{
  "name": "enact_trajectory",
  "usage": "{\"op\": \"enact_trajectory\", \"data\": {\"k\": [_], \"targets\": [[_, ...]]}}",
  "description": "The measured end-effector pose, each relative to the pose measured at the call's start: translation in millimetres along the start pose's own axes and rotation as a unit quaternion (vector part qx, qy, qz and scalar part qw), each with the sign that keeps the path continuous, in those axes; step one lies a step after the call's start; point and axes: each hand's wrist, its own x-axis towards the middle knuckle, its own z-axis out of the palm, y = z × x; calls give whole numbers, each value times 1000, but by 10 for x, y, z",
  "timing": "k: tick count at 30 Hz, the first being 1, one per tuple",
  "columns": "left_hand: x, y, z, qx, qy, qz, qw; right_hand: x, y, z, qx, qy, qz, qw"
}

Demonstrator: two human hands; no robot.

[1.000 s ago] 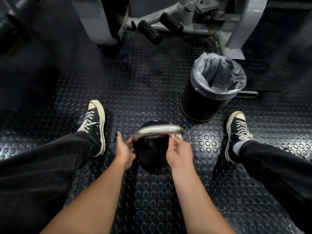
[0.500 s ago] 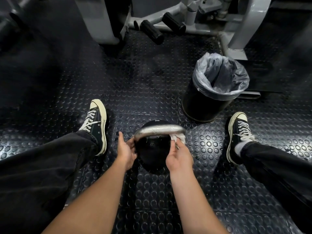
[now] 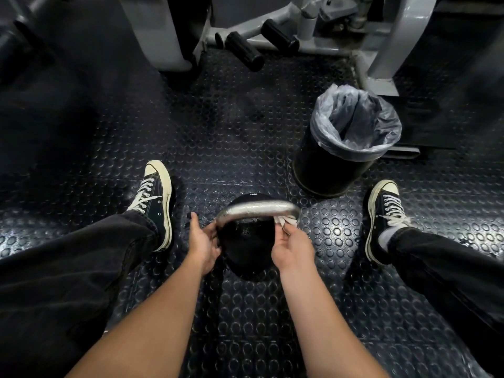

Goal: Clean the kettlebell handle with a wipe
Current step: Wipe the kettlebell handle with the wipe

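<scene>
Black studded rubber floor (image 3: 245, 137) glints under overhead light; a grey machine frame (image 3: 392, 42) stands behind a lined bin (image 3: 335, 170).

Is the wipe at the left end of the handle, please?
No, the right hand holds the wipe at the handle's right end.

A black rubber floor (image 3: 240, 126) with raised round studs is carrying everything here, and a black kettlebell (image 3: 245, 252) is standing on it between two black-and-white sneakers, the left sneaker (image 3: 154, 197) and the right sneaker (image 3: 381, 216), both resting flat on the studs. A black bin (image 3: 330, 165) lined with a clear plastic bag is sitting on the floor just beyond the kettlebell to the right. The grey base of a gym machine (image 3: 379, 83) is standing farther back.
</scene>
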Motion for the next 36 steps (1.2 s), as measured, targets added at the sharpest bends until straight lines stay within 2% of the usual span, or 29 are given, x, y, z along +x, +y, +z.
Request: {"op": "enact_trajectory", "data": {"k": [3,5,6,8,10,13,14,15,17,19,21,25,30,31,33,36], "targets": [[-1,6,0,0,-1,0,1000,199,-1,-18,-127,-52,21,990],[1,3,-2,2,-2,1,1000,160,-89,-46,-97,-55,65,992],[4,1,-5,4,-5,1,1000,42,-185,-41,-120,-72,1,990],[3,-14,-14,1,-8,1,1000,-85,-373,-74,-75,-20,-40,996],[3,-21,-15,-3,-6,2,1000,-164,-516,-31,-105,-17,-110,988],[-1,-22,4,-1,-8,7,1000,-274,-650,91,-210,-40,-251,944],[-15,-21,16,-1,-7,4,1000,-291,-679,131,-273,-56,-303,911],[-36,-15,32,-3,-6,-1,1000,-305,-708,174,-348,-69,-358,864],[-51,-2,48,-6,-5,-7,1000,-313,-761,260,-488,-88,-438,750],[-38,-2,42,-7,-13,-6,1000,-313,-784,343,-593,-114,-468,646],[-29,-12,41,-8,-15,-4,1000,-288,-825,460,-654,-143,-487,562],[-21,-20,32,-5,-14,2,1000,-141,-912,728,-810,-179,-426,361],[-34,12,34,-12,11,2,1000,-81,-865,1018,-921,-197,-302,147],[-44,17,35,-13,11,1,1000,-75,-854,1073,-930,-195,-285,123],[-46,17,33,-21,11,0,1000,-118,-844,1188,-940,-199,-257,100],[-51,27,28,-30,11,-1,999,-226,-825,1336,-936,-239,-238,96]]}}
